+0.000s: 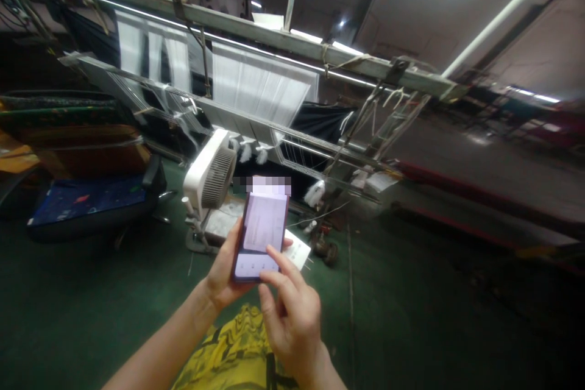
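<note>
My left hand [223, 266] grips a smartphone [261, 233] upright, its lit screen facing me and part of the picture blurred at the top. The index finger of my right hand [292, 317] bends over the lower screen, touching it or very close. That hand holds nothing. A white paper card [298, 250] shows behind the phone, near my left fingertips, but I cannot tell whether it is held. A yellow patterned cloth [233, 350] lies below my hands.
A white fan [210, 173] stands on the green floor [402, 304] ahead. Behind it, metal beams of a weaving frame [260, 85] carry white warp threads. A chair with a blue seat [86, 207] stands left, and a red-edged machine base [475, 195] runs along the right.
</note>
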A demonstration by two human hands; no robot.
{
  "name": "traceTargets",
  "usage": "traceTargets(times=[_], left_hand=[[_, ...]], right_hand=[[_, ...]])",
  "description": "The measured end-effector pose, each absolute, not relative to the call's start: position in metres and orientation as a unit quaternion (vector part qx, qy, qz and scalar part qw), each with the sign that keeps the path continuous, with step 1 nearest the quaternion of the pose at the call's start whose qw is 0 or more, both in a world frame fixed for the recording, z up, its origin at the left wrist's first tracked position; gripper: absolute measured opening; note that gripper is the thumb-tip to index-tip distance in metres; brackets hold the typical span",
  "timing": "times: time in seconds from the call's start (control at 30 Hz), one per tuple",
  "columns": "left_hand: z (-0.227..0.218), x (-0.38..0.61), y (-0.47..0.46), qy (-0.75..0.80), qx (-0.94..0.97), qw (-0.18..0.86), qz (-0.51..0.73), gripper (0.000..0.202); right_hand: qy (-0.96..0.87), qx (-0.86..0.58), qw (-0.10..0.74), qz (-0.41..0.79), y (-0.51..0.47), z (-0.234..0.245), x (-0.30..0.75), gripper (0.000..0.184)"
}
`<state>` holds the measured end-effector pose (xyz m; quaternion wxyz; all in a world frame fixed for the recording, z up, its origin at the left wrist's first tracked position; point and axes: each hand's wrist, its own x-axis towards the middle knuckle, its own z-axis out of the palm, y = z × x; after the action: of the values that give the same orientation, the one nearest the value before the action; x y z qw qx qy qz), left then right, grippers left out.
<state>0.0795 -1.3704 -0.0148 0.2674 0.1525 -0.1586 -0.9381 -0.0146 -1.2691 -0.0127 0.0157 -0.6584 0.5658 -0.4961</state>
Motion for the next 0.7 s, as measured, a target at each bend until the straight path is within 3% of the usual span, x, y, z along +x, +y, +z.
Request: traceTargets(times=[0.7], left_hand=[[-0.0115, 0.0769, -1.3747, -0.147, 0.146, 0.264, -0.942, 0.062]], right_hand=[[0.565, -0.688, 0.048, -0.453, -1.2768, -0.0110, -0.0145, 0.017]])
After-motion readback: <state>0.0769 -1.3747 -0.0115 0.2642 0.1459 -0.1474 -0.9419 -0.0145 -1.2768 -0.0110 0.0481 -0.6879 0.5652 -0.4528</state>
